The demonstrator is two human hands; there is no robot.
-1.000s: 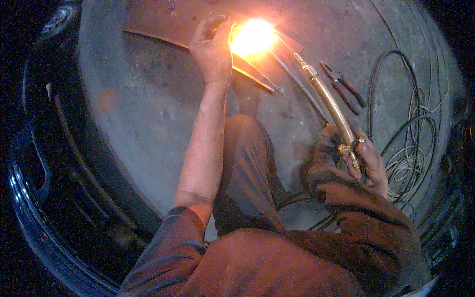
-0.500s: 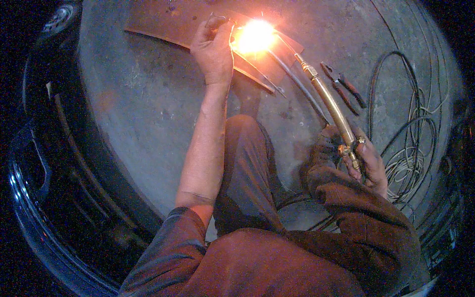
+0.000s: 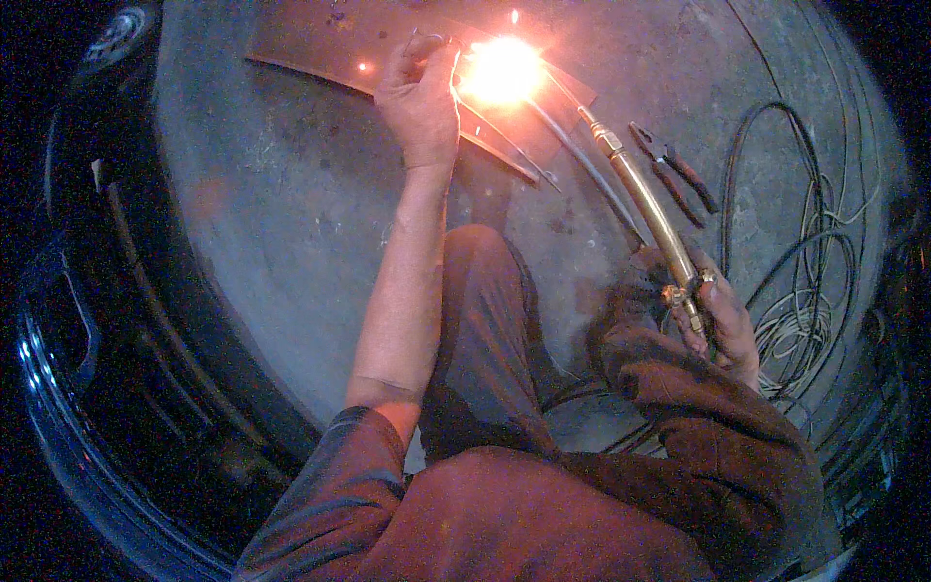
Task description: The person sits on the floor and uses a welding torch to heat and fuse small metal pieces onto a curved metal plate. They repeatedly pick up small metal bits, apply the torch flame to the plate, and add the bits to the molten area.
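so the brass torch (image 3: 650, 199) slants up across the floor, right hand (image 3: 727, 315) wrapped around its bottom end near the valve knobs, tip lost in a white-hot glare (image 3: 504, 70) over a rusty metal sheet (image 3: 320, 39). Left hand (image 3: 417, 97) is curled up right beside the glare, can't tell what it's pinching, if anything. A thin rod (image 3: 529, 165) and a grey pipe (image 3: 587, 145) run out of the bright spot too. Pliers (image 3: 674, 173) lie just right of the torch on scuffed grey concrete (image 3: 291, 242), with a messy coil of cable (image 3: 795, 330) further right. Dark room overall, shiny black panel (image 3: 58, 407) curving along the left, any markings on it too dim to read
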